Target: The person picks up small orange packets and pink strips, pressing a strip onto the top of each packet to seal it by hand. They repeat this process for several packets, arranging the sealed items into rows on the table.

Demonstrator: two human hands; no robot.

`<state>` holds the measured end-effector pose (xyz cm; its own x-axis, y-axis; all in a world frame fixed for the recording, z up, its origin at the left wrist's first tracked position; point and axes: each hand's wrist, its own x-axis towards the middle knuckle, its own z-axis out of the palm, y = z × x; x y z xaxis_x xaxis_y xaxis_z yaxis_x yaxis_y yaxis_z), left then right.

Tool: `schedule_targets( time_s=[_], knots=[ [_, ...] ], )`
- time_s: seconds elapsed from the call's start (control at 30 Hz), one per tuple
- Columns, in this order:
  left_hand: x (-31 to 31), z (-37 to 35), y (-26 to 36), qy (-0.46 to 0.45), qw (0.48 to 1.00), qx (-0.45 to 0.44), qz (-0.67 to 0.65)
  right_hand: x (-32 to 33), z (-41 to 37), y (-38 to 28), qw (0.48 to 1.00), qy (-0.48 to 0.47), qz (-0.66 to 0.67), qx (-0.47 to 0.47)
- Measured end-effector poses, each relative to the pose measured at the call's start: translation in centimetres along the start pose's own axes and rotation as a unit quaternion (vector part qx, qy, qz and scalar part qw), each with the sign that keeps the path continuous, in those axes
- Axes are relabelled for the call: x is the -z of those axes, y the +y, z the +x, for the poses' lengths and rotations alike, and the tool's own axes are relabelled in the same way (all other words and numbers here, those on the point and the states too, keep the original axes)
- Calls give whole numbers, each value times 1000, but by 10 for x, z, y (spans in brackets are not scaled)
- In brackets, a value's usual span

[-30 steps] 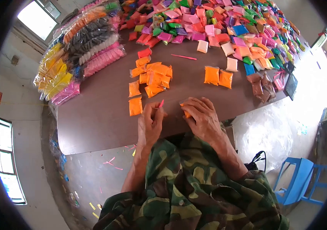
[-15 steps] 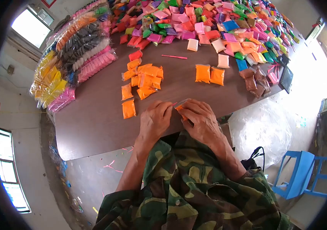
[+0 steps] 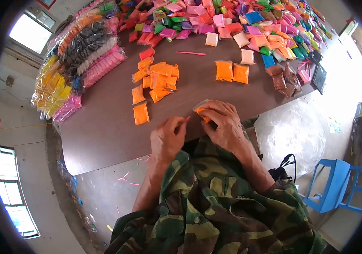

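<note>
My right hand (image 3: 222,122) pinches a small orange packet (image 3: 203,111) with a clear plastic edge, over the table's near edge. To its left, my left hand (image 3: 168,136) is closed on a small pink strip (image 3: 187,119) that pokes out between thumb and forefinger. A gap separates the two hands. Ahead of my left hand lie a single orange packet (image 3: 141,114) and a pile of orange packets (image 3: 162,78). Two more orange packets (image 3: 232,72) lie beyond my right hand.
A large heap of coloured packets (image 3: 232,25) covers the table's (image 3: 100,139) far side. Bagged packets (image 3: 83,51) are stacked at left, brown packets (image 3: 285,80) at right. A pink strip (image 3: 190,53) lies mid-table. A blue stool (image 3: 331,186) stands at right.
My left hand has moved left and down, away from the packet, with the pink strip in its fingers. My right hand still holds the orange packet. The view has shifted slightly.
</note>
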<state>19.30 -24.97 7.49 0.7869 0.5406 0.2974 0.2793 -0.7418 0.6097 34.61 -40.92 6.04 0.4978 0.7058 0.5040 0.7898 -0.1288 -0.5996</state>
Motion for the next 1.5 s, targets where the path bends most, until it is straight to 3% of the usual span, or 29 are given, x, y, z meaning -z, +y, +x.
schedule_targets(
  time_s=[0.13, 0.23, 0.27, 0.33, 0.37, 0.43, 0.5, 0.53, 0.57, 0.6, 0.67, 0.7, 0.73, 0.8, 0.93, 0.97, 1.03, 1.1, 1.13, 1.17, 1.2, 1.23, 1.27, 1.3, 1.33, 1.43, 1.47, 1.5],
  knots=[
    [-2, -5, 6, -14, 998, 42, 51, 0, 0, 1, 1000, 0, 1, 5],
    [21, -20, -23, 78, 986, 87, 116, -1, -1, 2, 1000, 1, 0, 10],
    [38, -36, -63, 105, 980, 72, 150, -1, -1, 3, 1000, -1, 0, 13],
    [88, -91, -172, 190, 976, 59, 88, -1, -1, 4, 1000, -2, -1, 19],
    [135, -129, -233, 179, 966, 74, 172, 0, -1, 4, 1000, -1, -1, 21],
    [218, -177, -264, 139, 882, 289, 346, -3, -2, 5, 1000, 6, -13, 28],
    [256, -190, -296, 128, 831, 162, 517, -4, 0, 2, 1000, 7, -11, 20],
    [264, -192, -296, 152, 863, 125, 466, -3, -3, 1, 1000, 0, -13, 16],
    [245, -164, -249, 157, 893, 157, 392, -2, -6, 0, 1000, -5, -22, 11],
    [217, -141, -217, 180, 958, 140, 176, -2, -4, -1, 999, -10, -30, 12],
    [145, -97, -138, 135, 983, 123, 21, -4, 0, -2, 999, -12, -36, 19],
    [115, -80, -87, 80, 981, 144, 97, -3, -1, -2, 999, -14, -36, 21],
    [86, -64, -44, 89, 986, 32, 136, -2, -1, -1, 999, -16, -38, 24],
    [37, -44, -3, 72, 993, 23, 90, -2, -1, 1, 998, -23, -44, 30],
    [10, -41, 0, 19, 994, 47, 96, 0, 0, 1, 998, -31, -42, 31],
    [15, -45, -8, 26, 986, 75, 148, -1, 1, 2, 998, -29, -41, 34],
    [47, -67, -47, 31, 958, 126, 255, -3, -3, 3, 999, -20, -37, 31],
    [95, -109, -150, 120, 973, 123, 156, -4, -5, 3, 999, -12, -32, 29],
    [139, -133, -196, 87, 916, 206, 334, -4, -5, 4, 999, -7, -32, 29],
    [175, -163, -241, 95, 850, 233, 462, -4, -6, 5, 999, -6, -32, 25],
    [225, -209, -335, 134, 865, 170, 453, -4, -6, 6, 999, -8, -31, 23],
    [249, -179, -257, 72, 770, 429, 466, -5, -5, 6, 999, -8, -30, 22],
    [279, -215, -323, 161, 805, 187, 539, -5, -5, 6, 999, -2, -37, 25],
    [320, -253, -376, 134, 793, 276, 527, -3, -5, 6, 999, 2, -43, 29],
    [322, -242, -358, 138, 815, 277, 489, -4, -4, 6, 998, 2, -43, 38],
    [249, -196, -314, 150, 940, 193, 238, -6, -1, 4, 999, -5, -34, 41],
    [202, -158, -232, 172, 965, 124, 154, -5, -1, 3, 999, -11, -37, 36],
    [170, -137, -191, 150, 962, 163, 158, -5, -1, 2, 998, -13, -39, 39]
  ],
)
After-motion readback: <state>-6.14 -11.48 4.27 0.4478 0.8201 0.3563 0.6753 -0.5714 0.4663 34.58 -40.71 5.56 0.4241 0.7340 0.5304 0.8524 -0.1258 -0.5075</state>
